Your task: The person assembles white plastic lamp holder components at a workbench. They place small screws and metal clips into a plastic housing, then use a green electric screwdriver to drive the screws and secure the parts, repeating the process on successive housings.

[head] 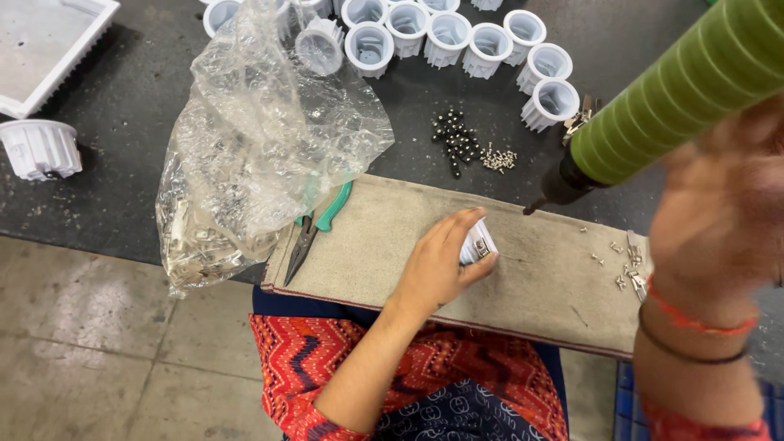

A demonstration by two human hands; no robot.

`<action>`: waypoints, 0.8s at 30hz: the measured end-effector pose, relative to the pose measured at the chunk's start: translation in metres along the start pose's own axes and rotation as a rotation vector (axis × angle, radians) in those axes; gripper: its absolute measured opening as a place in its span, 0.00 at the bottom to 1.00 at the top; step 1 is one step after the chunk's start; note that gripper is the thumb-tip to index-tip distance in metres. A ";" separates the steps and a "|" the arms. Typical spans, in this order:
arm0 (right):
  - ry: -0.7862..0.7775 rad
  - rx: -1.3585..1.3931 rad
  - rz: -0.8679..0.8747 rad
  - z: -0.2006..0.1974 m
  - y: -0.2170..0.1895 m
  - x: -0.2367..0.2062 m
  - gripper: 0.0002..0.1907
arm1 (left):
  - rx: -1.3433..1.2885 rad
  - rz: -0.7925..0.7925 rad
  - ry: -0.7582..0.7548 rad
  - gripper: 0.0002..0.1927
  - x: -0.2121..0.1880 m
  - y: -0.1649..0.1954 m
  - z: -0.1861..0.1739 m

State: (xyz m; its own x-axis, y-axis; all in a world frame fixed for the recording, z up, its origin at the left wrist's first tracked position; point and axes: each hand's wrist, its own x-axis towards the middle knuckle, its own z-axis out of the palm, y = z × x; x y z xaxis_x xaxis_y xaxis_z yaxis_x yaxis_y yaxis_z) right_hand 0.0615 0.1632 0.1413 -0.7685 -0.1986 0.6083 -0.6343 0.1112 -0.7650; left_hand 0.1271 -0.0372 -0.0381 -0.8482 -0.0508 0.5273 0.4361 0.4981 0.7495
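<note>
On mat (457,278), left hand (441,265) holds housing (478,242)

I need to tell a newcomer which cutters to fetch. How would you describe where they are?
Find the grey mat along the table's near edge. At its left end, beside the clear plastic bag, lie the cutters. Their green handles mark them out from the white housings and small screws nearby.
</note>
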 end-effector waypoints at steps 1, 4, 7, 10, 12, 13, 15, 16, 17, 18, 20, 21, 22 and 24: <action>-0.084 0.109 -0.012 0.001 -0.013 0.007 0.15 | 0.009 -0.005 0.016 0.33 -0.001 0.002 0.003; -0.226 0.306 0.041 0.017 -0.037 0.028 0.12 | 0.028 -0.016 0.049 0.33 -0.003 0.008 0.008; -0.159 0.422 0.083 0.035 -0.046 0.034 0.11 | 0.039 -0.016 0.067 0.33 -0.003 0.011 0.005; -0.038 0.509 0.092 0.049 -0.038 0.015 0.11 | 0.045 -0.006 0.085 0.33 -0.002 0.013 -0.001; 0.042 0.598 0.105 0.052 -0.025 -0.002 0.09 | 0.035 0.000 0.097 0.33 -0.003 0.013 -0.003; 0.078 0.625 0.107 0.052 -0.017 -0.010 0.08 | 0.036 -0.005 0.098 0.33 -0.004 0.012 -0.003; 0.143 0.644 0.102 0.052 -0.002 -0.027 0.08 | 0.036 -0.019 0.091 0.32 -0.004 0.008 -0.002; 0.164 0.637 0.097 0.052 0.004 -0.034 0.08 | 0.034 -0.021 0.091 0.32 -0.004 0.006 -0.001; 0.185 0.629 0.093 0.053 0.010 -0.040 0.09 | 0.031 -0.019 0.092 0.32 -0.004 0.003 -0.001; 0.196 0.624 0.091 0.054 0.015 -0.044 0.09 | 0.028 -0.017 0.093 0.32 -0.004 0.002 -0.001; 0.215 0.610 0.088 0.056 0.020 -0.052 0.10 | 0.026 -0.023 0.082 0.33 -0.005 0.001 -0.002; 0.223 0.603 0.087 0.059 0.021 -0.054 0.10 | 0.028 -0.024 0.079 0.34 -0.005 0.000 -0.002; 0.230 0.600 0.087 0.061 0.022 -0.055 0.10 | 0.026 -0.027 0.074 0.34 -0.005 0.001 -0.003; 0.246 0.598 0.088 0.065 0.024 -0.056 0.11 | 0.028 -0.034 0.065 0.34 -0.005 0.001 -0.004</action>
State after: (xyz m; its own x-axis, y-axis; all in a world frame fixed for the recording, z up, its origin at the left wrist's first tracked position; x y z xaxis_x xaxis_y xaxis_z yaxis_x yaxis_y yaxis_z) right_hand 0.0947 0.1138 0.0755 -0.8574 0.0229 0.5141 -0.4661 -0.4579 -0.7570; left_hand 0.1328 -0.0399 -0.0378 -0.8407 -0.1242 0.5270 0.3976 0.5190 0.7566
